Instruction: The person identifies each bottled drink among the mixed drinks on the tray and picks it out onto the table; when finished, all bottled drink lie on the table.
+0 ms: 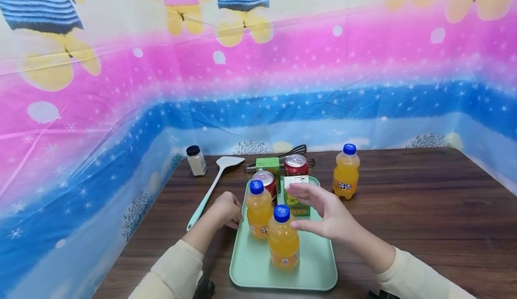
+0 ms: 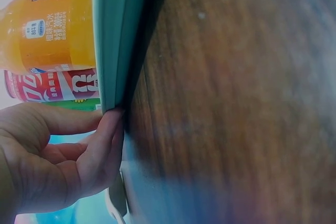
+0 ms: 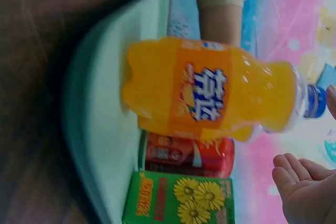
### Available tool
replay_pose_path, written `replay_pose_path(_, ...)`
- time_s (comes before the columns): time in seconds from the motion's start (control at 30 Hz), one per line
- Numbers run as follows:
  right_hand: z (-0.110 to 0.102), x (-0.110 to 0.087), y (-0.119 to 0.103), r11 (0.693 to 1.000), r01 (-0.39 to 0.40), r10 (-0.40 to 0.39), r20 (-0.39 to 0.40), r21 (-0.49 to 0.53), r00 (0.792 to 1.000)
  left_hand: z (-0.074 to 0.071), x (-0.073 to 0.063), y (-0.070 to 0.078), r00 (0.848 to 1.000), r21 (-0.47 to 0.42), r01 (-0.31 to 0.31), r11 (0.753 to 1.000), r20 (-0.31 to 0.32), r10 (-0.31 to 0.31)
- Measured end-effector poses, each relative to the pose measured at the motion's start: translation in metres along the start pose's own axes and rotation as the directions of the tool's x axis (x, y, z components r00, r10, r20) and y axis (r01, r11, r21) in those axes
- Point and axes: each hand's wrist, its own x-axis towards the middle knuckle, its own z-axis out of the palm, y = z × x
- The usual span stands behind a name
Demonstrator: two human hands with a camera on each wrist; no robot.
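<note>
Soft, even light is filling the head view, brightening the far cloth (image 1: 258, 74) and glinting on the can tops (image 1: 296, 160). Both wrist views are looking dimmer: in the left, a dark shadow is edging the tray (image 2: 114, 40) and the blurred counter (image 2: 226, 103) is catching bluish glare; in the right, the tray's rim is blurring.

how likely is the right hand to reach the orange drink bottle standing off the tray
Probably yes: the right hand appears to hold nothing, and nothing seems to stand between it and that bottle.
</note>
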Motion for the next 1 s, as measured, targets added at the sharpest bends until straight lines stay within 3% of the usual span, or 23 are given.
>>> replay_pose_path(0.17, 0.01, -0.003, 0.005, 1.0, -0.008, 0.008, 0.037, 0.013, 0.999, -0.001, -0.002, 0.0, 1.0, 0.005, -0.011, 1.0, 0.008, 0.011)
replay_pose_path(0.57, 0.023, -0.007, 0.014, 0.985, -0.163, 0.159, 0.082, 0.049, 0.984, -0.001, -0.002, 0.0, 1.0, 0.009, -0.012, 1.0, 0.006, 0.012)
replay_pose_path(1.0, 0.03, -0.009, 0.015, 0.983, -0.182, 0.179, 0.087, 0.029, 0.98, -0.001, -0.001, 0.0, 1.0, -0.002, -0.002, 1.0, 0.008, 0.002)
